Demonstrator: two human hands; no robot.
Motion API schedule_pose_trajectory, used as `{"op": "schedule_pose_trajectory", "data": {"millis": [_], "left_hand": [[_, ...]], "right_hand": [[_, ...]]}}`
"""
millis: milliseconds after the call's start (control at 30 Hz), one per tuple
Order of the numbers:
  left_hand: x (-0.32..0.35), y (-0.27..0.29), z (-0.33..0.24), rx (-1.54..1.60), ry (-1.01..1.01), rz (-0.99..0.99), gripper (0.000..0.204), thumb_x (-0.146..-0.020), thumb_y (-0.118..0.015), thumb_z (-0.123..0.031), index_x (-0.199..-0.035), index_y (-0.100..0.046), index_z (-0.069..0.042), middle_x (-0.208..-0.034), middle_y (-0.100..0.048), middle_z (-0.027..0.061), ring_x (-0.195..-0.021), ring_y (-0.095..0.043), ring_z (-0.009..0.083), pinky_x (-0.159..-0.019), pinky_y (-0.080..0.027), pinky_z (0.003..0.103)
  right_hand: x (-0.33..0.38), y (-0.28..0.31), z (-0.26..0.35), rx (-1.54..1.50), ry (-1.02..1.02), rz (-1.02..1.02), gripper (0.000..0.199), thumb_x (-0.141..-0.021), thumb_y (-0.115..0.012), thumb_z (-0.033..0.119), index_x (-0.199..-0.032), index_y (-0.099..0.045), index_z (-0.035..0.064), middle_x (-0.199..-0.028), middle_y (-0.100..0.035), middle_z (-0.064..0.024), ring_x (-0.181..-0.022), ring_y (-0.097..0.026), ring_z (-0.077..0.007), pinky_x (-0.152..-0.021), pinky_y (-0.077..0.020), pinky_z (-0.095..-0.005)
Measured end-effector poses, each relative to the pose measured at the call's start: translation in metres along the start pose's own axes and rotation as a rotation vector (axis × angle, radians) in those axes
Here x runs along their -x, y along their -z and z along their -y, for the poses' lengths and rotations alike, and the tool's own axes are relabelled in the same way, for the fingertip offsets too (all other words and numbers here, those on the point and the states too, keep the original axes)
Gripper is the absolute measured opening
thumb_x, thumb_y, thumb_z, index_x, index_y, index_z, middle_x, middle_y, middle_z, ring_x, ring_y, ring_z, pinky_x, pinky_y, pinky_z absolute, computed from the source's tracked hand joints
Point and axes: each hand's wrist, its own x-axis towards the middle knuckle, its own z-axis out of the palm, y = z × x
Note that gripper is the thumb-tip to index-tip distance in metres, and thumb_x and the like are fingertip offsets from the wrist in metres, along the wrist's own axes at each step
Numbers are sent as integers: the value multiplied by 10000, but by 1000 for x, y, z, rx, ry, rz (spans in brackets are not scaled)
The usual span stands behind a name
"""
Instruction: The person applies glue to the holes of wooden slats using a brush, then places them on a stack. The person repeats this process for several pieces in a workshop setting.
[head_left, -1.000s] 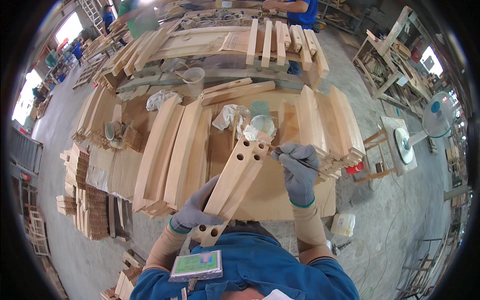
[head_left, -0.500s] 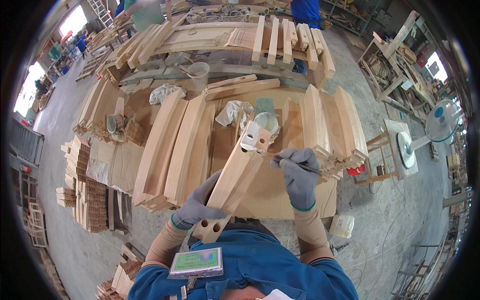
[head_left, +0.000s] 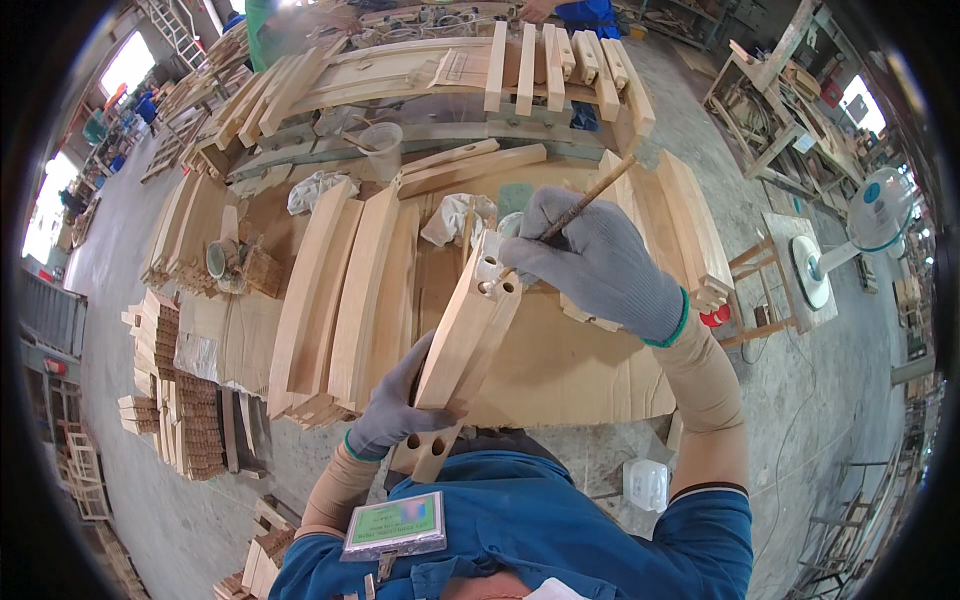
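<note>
While gripped by both gloved hands, pale drilled wooden piece (head_left: 468, 330), left hand (head_left: 395, 400) underneath, right hand (head_left: 595, 262) grasping brush (head_left: 580, 208).

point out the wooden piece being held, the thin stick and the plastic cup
wooden piece (head_left: 470, 330), head view, on its flat face below the drilled holes
thin stick (head_left: 590, 200), head view, on the shaft above the right hand
plastic cup (head_left: 381, 150), head view, on its side wall
</note>
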Motion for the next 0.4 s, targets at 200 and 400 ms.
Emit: {"op": "schedule_pose_trajectory", "data": {"millis": [200,400], "left_hand": [[1,2,-5,-56,15,-24,975,-567,-781,-98,-1415,-306,-13,-1283,-494,96,-1205,-449,182,-1032,-313,300],[5,6,-5,-6,-11,34,955,-602,-761,-102,-1429,-289,-32,-1339,-452,92,-1257,-398,181,-1064,-270,310]], "right_hand": [[-3,0,-7,-400,-104,-50,183,-831,-659,119,-759,-511,40,-644,-590,-30,-631,-608,-87,-565,-476,-230],[-15,14,-11,-345,-133,-58,146,-855,-633,52,-764,-519,39,-784,-617,-40,-657,-630,-119,-630,-535,-238]]}}
